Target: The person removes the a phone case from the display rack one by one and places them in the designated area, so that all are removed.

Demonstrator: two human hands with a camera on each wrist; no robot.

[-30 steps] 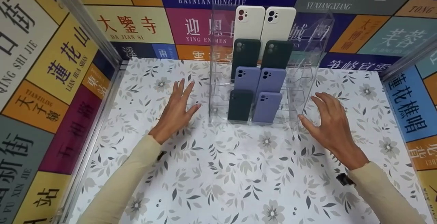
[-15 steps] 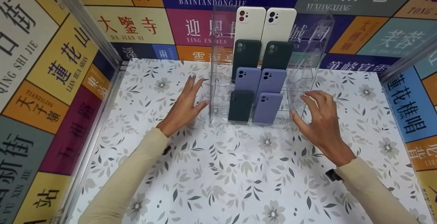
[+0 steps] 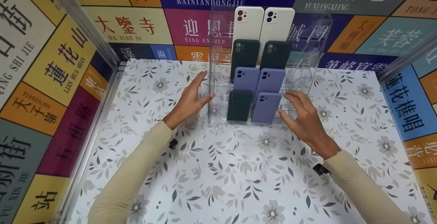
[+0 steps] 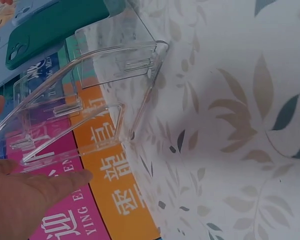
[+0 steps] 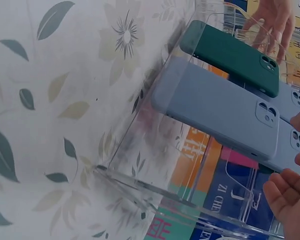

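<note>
Spread with a white cloth printed in grey leaves and flowers, the desk (image 3: pixel 218 183), walled in by panels of coloured street-name signs. Standing upright toward the far edge, about midway between the left and right edges: a tall, clear acrylic stepped display rack (image 3: pixel 309 51), long axis vertical, tiers rising away toward the back wall. Filling its left and middle columns, eight phone cases in pairs: white silicone cases (image 3: pixel 263 22) on top, dark green cases (image 3: pixel 261 55) below, lilac cases (image 3: pixel 259 80) next, then one dark green and one lilac in the front row. Right-hand column of slots bare.

Flanking the rack's lowest tier, both hands. Left hand (image 3: pixel 191 97) at the rack's left wall, fingers straight and held apart from the thumb, fingertips at or just touching the clear side; from the left wrist view, a thumb (image 4: pixel 65 181) close beside the acrylic steps, contact not certain. Right hand (image 3: pixel 302 114) at the front right, fingers loosely bent and spread over the bare right column, gripping nothing; in the right wrist view, fingertips (image 5: pixel 285 192) just beside the wall.

Rack lying straight ahead between the two palms, both about equally near, the left perhaps slightly closer to contact.
</note>
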